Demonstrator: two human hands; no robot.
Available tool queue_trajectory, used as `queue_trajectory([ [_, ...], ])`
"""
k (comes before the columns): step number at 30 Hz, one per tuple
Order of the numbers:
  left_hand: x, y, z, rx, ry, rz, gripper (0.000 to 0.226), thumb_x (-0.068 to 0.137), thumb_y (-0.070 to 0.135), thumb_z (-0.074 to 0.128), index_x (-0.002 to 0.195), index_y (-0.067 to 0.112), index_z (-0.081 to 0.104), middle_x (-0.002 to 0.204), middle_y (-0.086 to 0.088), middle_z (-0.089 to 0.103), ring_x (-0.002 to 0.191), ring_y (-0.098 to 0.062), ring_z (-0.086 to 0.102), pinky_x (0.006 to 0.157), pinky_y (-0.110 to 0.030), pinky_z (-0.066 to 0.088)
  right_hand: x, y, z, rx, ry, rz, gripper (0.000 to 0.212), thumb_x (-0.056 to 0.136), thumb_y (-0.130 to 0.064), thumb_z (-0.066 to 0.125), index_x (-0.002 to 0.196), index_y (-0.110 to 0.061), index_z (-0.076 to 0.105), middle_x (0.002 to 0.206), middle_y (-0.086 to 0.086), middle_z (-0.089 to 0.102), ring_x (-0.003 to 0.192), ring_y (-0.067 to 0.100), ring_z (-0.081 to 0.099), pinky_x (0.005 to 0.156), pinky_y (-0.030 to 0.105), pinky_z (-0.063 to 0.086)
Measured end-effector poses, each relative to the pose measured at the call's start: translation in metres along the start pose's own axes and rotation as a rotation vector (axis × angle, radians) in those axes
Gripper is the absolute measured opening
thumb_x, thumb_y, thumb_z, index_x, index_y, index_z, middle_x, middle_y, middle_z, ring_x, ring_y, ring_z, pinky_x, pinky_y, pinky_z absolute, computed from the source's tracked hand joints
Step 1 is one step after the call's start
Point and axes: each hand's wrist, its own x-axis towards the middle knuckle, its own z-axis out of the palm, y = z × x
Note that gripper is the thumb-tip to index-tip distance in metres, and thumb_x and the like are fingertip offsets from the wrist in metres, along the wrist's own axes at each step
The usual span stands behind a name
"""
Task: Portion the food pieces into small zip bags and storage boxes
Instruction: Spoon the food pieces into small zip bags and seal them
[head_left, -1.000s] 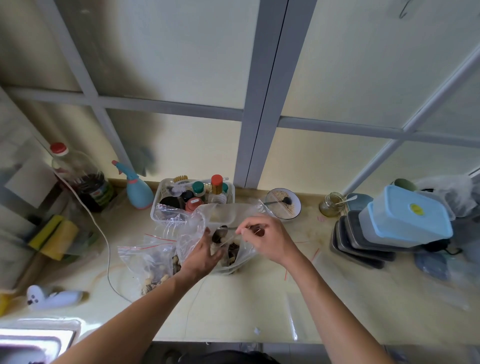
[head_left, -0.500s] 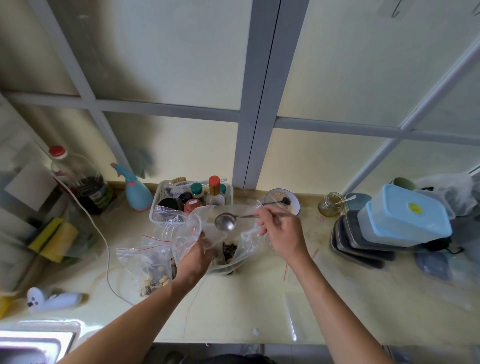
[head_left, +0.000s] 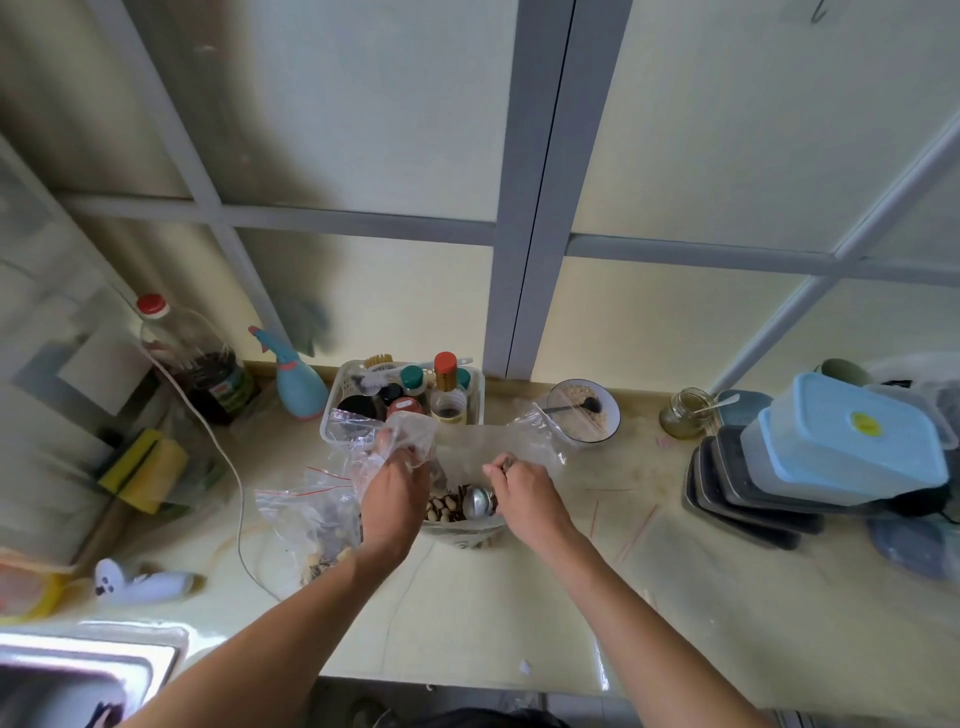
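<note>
Since half a second ago the spoon (head_left: 479, 501) has dropped from above the bag mouth down into the large clear bag (head_left: 470, 452), its bowl now on the pale and dark food pieces (head_left: 441, 506). Head view: right hand (head_left: 522, 493) pinches the spoon handle; left hand (head_left: 393, 493) grips the bag's left rim, holding it open. Small zip bag (head_left: 306, 512), partly filled, lies just left on the counter (head_left: 467, 613); blue-lidded storage box (head_left: 847, 436) sits well apart, far right.
</note>
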Motion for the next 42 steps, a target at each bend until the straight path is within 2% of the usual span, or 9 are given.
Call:
queue_trajectory([
  [7,-0.005,-0.001,0.001,0.050,-0.093,0.042,0.027,0.105,0.036,0.048,0.115,0.012,0.057,0.096,-0.006,0.069,0.087,-0.027,0.068,0.072,-0.029,0.046,0.003,0.003,0.031,0.063,0.019,0.040,0.034,0.109,-0.031,0.044,0.095,-0.007,0.064,0.074,0.010,0.070,0.069,0.024,0.071,0.067,0.039,0.059],
  [11,-0.011,-0.007,0.003,0.057,-0.119,0.068,0.025,0.102,0.043,0.050,0.114,0.021,0.054,0.092,0.000,0.070,0.082,-0.024,0.069,0.076,-0.038,0.058,0.004,0.006,0.039,0.342,0.082,0.214,0.031,0.108,-0.031,0.046,0.094,-0.011,0.065,0.075,0.007,0.072,0.059,0.011,0.072,0.068,0.038,0.062],
  [17,-0.008,-0.027,0.001,0.082,-0.136,0.130,0.050,0.098,0.049,0.050,0.140,0.029,0.034,0.129,-0.006,0.064,0.096,-0.025,0.067,0.083,-0.048,0.058,0.004,0.024,0.029,0.668,0.162,0.431,0.032,0.107,-0.033,0.051,0.097,-0.010,0.070,0.075,0.009,0.077,0.066,0.020,0.076,0.068,0.030,0.063],
  [20,-0.010,-0.027,-0.002,0.085,-0.150,0.142,0.062,0.099,0.047,0.054,0.150,0.027,0.025,0.142,-0.008,0.056,0.108,-0.030,0.065,0.090,-0.050,0.055,0.002,0.031,0.015,0.675,0.216,0.426,0.032,0.107,-0.034,0.051,0.096,-0.012,0.071,0.073,0.011,0.076,0.066,0.022,0.076,0.065,0.029,0.062],
  [25,-0.011,-0.032,0.004,0.118,-0.236,0.145,0.071,0.100,0.037,0.056,0.156,0.019,0.016,0.132,-0.009,0.063,0.104,-0.029,0.067,0.086,-0.042,0.056,0.002,0.037,-0.019,0.670,0.308,0.405,0.040,0.107,-0.039,0.047,0.086,-0.017,0.074,0.064,0.008,0.073,0.067,0.030,0.075,0.068,0.037,0.060],
  [31,-0.008,-0.037,0.016,0.183,-0.339,0.236,0.064,0.099,0.030,0.057,0.150,0.012,0.024,0.140,-0.019,0.054,0.112,-0.033,0.059,0.095,-0.044,0.051,-0.008,0.015,-0.063,0.673,0.412,0.372,0.045,0.106,-0.037,0.042,0.084,-0.012,0.073,0.061,0.008,0.071,0.058,0.024,0.071,0.060,0.030,0.055],
  [34,-0.007,-0.036,0.021,0.175,-0.443,0.181,0.071,0.103,0.029,0.047,0.159,0.013,0.006,0.155,-0.017,0.039,0.126,-0.038,0.053,0.103,-0.046,0.046,-0.013,-0.002,-0.072,0.693,0.432,0.338,0.047,0.108,-0.035,0.041,0.083,-0.008,0.071,0.060,0.009,0.069,0.051,0.022,0.066,0.052,0.021,0.050],
  [39,-0.008,-0.024,0.015,0.035,-0.400,0.169,0.067,0.093,0.059,0.025,0.147,0.019,0.024,0.135,-0.016,0.056,0.111,-0.037,0.061,0.094,-0.052,0.052,-0.018,-0.020,-0.057,0.589,0.336,0.223,0.045,0.108,-0.040,0.043,0.083,-0.015,0.070,0.061,0.006,0.069,0.053,0.019,0.068,0.059,0.026,0.055],
  [42,-0.004,-0.039,0.023,0.062,-0.466,0.176,0.079,0.101,0.036,0.049,0.158,0.027,-0.004,0.156,-0.012,0.038,0.133,-0.035,0.050,0.108,-0.048,0.045,-0.019,-0.025,-0.047,0.475,0.277,0.176,0.041,0.107,-0.040,0.046,0.085,-0.018,0.071,0.065,0.004,0.070,0.053,0.012,0.068,0.057,0.019,0.053],
])
